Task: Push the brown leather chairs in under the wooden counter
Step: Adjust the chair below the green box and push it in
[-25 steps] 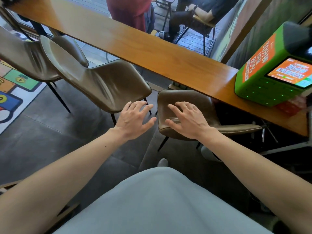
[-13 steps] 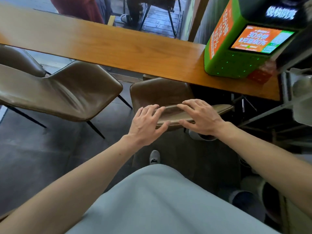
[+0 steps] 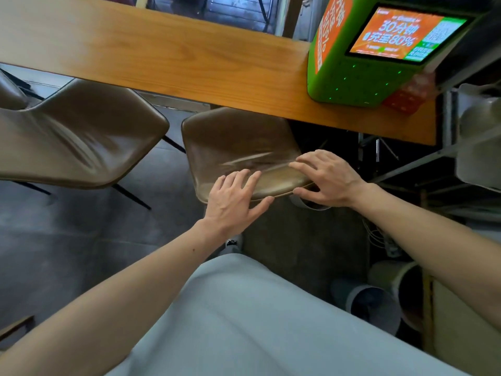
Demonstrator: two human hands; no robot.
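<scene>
A brown leather chair [image 3: 233, 137] stands in front of me with its seat partly under the wooden counter [image 3: 162, 58]. My left hand [image 3: 233, 196] lies on the top edge of its backrest, fingers over the front and thumb along the near side. My right hand [image 3: 325, 180] holds the same edge further right, thumb beneath it. A second brown chair [image 3: 81, 137] stands to the left, out from the counter and turned at an angle. The edge of a third chair [image 3: 8, 93] shows at the far left.
A green charging kiosk [image 3: 366, 71] with an orange screen sits on the counter's right end. Metal shelf rails [image 3: 406, 169] and round bins [image 3: 374, 305] crowd the floor at right. Dark tiled floor [image 3: 67, 240] lies to the left.
Both hands have come down from above the chair and settled on its backrest edge. The view has shifted right and closer to the counter.
</scene>
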